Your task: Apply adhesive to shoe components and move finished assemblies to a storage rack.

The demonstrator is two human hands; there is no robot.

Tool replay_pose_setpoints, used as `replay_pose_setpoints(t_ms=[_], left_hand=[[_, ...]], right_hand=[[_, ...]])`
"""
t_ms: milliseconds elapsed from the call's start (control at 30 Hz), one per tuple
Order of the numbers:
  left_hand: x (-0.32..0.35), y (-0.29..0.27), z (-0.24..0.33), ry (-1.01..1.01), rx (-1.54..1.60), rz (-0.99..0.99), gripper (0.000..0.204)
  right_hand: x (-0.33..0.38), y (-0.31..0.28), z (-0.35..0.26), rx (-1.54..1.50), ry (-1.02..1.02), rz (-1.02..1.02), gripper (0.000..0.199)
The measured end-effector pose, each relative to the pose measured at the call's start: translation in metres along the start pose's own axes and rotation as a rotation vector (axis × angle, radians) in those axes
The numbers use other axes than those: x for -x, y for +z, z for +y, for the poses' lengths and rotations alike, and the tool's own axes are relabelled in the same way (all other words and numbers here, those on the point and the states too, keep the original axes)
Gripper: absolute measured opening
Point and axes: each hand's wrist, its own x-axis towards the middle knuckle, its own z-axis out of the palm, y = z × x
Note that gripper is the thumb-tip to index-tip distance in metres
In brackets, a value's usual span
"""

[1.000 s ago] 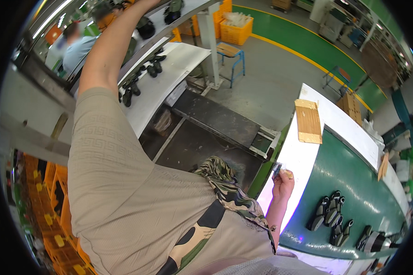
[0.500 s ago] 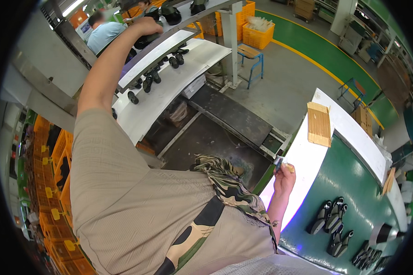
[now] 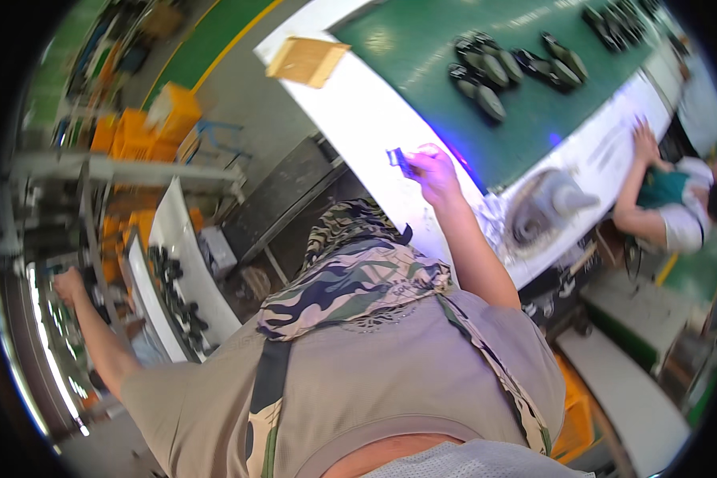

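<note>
My right hand [image 3: 436,174] is closed in a pinch on a small dark piece [image 3: 398,162] with a bluish shine, too small to name. It hovers above the white table border [image 3: 350,119] beside the green conveyor surface. Stretched out to the far left, my left hand [image 3: 68,285] is curled like a fist beside the metal shelving; what it holds, if anything, is blurred. Several dark shoes [image 3: 175,291] stand on the white shelf below. Black shoes [image 3: 486,64] lie in groups on the green surface [image 3: 406,48].
Brown cardboard [image 3: 307,62] lies at the table's corner. A grey machine part [image 3: 546,203] stands on the white border, right of my forearm. A co-worker [image 3: 669,199] sits at the right with hands on the border. Orange crates [image 3: 139,135] are stacked far left.
My view has swung toward the right. My left hand has left the shoe on the upper shelf and is now lower at the far left. My right hand still pinches the small piece.
</note>
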Motion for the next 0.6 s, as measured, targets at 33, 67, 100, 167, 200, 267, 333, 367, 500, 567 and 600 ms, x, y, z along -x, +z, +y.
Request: replay_pose_setpoints(t_ms=[33,67,100,167,200,267,333,367,500,567,600], left_hand=[[0.005,-0.031,0.019,0.154,0.134,0.196,0.054],[-0.034,-0.031,0.001,0.407,0.359,0.273,0.055],[-0.005,-0.027,0.092,0.548,0.618,0.178,0.056],[0.051,-0.014,0.231,0.806,1.116,-0.322,0.046],[0.138,-0.041,0.315,0.893,1.066,-0.646,0.047],[0.288,-0.056,0.420,0.983,1.145,-1.118,0.045],[0.377,0.021,0.507,0.996,1.041,-1.621,0.052],[0.450,0.012,0.539,0.956,0.929,-1.774,0.068],[0.620,0.041,0.649,0.619,0.808,-2.104,0.114],[0.679,0.030,0.679,0.583,0.876,-2.059,0.107],[0.706,0.016,0.690,0.487,0.867,-2.014,0.092]], right_hand=[[0.014,0.006,-0.009,-0.060,0.015,0.079,0.017],[0.019,0.009,-0.015,-0.103,0.055,0.023,0.021],[0.030,0.000,-0.016,-0.113,0.024,0.084,0.021],[0.038,-0.015,-0.019,-0.200,-0.042,0.132,0.021],[0.045,-0.030,-0.020,-0.213,-0.085,0.197,0.021],[0.047,-0.060,-0.024,-0.190,-0.168,0.242,0.019],[0.067,-0.064,-0.033,-0.177,-0.206,0.322,0.017],[0.082,-0.073,-0.036,-0.156,-0.232,0.426,0.016],[0.126,-0.087,-0.040,-0.189,-0.386,0.635,0.020],[0.159,-0.093,-0.035,-0.247,-0.482,0.796,0.019],[0.178,-0.095,-0.029,-0.267,-0.543,0.863,0.019]])
